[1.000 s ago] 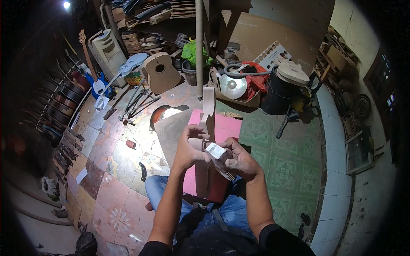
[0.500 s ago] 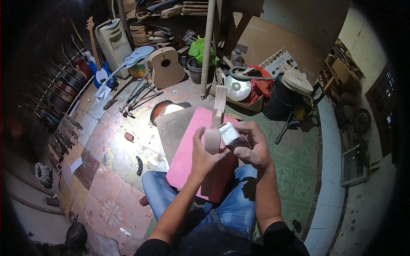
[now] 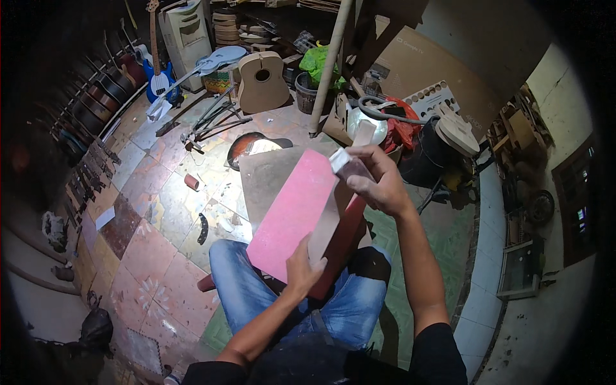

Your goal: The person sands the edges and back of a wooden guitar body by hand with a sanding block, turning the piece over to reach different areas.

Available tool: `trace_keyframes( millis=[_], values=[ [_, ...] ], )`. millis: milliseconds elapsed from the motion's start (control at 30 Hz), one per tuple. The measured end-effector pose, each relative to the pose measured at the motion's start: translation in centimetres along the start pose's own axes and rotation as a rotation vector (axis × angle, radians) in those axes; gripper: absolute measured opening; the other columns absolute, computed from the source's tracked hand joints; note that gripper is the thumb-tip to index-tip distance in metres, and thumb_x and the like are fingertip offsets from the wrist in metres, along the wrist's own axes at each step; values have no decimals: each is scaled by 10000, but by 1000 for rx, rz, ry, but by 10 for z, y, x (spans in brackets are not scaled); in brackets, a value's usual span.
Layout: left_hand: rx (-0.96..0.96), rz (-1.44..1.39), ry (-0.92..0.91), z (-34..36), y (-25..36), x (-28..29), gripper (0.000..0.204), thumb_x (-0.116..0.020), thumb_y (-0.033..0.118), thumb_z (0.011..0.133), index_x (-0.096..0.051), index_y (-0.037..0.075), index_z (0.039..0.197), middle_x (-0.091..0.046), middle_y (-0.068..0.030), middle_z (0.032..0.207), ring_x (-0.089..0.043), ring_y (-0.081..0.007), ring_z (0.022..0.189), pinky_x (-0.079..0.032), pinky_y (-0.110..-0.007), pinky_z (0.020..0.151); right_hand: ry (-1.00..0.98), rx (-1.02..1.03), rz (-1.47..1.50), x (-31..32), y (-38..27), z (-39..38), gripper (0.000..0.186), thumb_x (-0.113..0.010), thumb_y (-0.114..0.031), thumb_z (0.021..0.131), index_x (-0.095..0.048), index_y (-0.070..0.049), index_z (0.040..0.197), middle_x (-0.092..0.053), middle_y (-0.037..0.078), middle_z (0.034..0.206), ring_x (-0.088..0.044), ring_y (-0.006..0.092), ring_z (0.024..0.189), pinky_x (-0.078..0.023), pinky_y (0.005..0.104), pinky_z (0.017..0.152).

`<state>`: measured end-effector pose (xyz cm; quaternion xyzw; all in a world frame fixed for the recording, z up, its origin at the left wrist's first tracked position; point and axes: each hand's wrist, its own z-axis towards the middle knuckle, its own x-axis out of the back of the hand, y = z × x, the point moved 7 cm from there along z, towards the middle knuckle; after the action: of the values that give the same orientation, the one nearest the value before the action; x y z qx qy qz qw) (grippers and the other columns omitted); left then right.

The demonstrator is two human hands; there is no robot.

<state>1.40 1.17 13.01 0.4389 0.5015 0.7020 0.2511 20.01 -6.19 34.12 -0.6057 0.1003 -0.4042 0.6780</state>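
Wood strip (image 3: 327,226), long axis forward-right, in grip of left hand (image 3: 304,269), block (image 3: 350,169) in closed right hand (image 3: 386,187)

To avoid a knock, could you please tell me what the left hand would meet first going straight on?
The left hand would first meet the wooden piece it holds; farther on, perhaps the block in the right hand, depth being unclear.

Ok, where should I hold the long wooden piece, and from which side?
Probably the near end, from the near left: the long wooden piece is narrow and slants away along the pink surface, leaving that end closest. The left hand grips it there; the right hand holds a white-ended block near the far part.
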Motion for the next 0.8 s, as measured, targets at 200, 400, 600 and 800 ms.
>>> trace_keyframes(
  millis=[200,400,600,800],
  values=[
    [-101,261,-32,33,55,67,686,-809,162,679,-616,54,1328,-720,-215,1075,-716,-378,971,-570,-438,834,339,-32,228,45,41,-3,383,-712,-213,937,-590,-10,1238,-659,54,1084,-625,106,929,-510,272,821],
    [-159,537,-270,56,61,64,657,-805,180,693,-598,89,1309,-705,-177,990,-696,-397,879,-551,-503,756,435,-255,301,49,148,-39,334,-724,-207,935,-619,-10,1184,-671,55,1001,-630,115,854,-520,283,775],
    [-193,663,-375,60,71,27,700,-793,156,713,-544,145,1367,-700,-147,1009,-711,-374,854,-569,-498,717,519,-66,-602,44,120,-60,429,-799,-225,847,-651,-12,1189,-670,135,1055,-680,289,918,-542,401,826],
    [-185,641,-394,68,73,21,722,-780,131,721,-525,177,1395,-698,-135,993,-715,-368,815,-573,-502,683,510,-101,-832,34,129,-83,447,-801,-218,812,-689,-67,1218,-630,188,1146,-639,383,1036,-515,487,897]
  ],
)
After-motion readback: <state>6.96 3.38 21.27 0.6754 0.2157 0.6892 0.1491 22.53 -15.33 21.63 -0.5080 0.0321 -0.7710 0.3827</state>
